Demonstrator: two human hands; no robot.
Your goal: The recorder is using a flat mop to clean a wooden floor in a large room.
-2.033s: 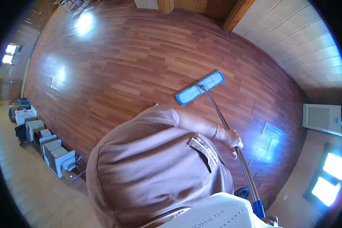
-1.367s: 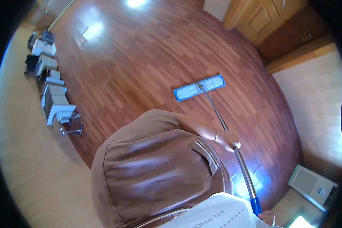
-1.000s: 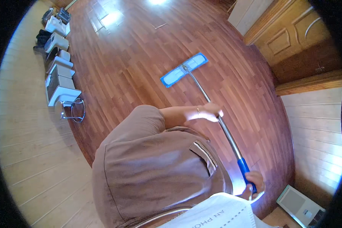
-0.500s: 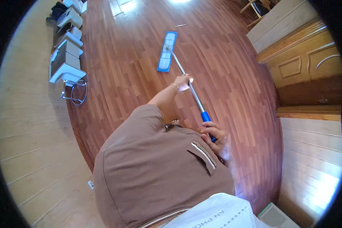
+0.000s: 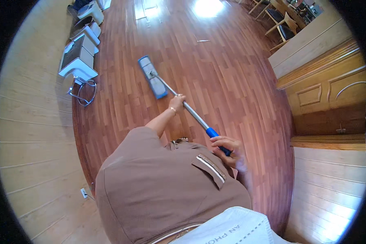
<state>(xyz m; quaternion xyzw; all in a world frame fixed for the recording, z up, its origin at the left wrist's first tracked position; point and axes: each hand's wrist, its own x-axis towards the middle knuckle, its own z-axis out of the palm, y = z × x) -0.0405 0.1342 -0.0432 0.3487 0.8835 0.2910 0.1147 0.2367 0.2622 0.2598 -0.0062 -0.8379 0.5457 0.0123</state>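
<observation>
Wood-plank floor [image 5: 248,101], wall [image 5: 36,142] along left edge. Mop head [image 5: 153,79] flat on it, nearer left edge than right, presumably for full contact. Left grip [image 5: 177,104] closed round lower pole [image 5: 196,116], likely steering; right grip [image 5: 230,150] curled round blue handle [image 5: 211,132] at upper end, likely for leverage.

Mask [image 5: 232,215]: white, with print on its front.
Lettering [image 5: 234,229]: dark grey capitals, one slanting line on the mask's lower part, running off the bottom of the view, so only partly readable.
Dashes [image 5: 250,232]: dark, in a slanting row, toward the mask's right edge.
</observation>
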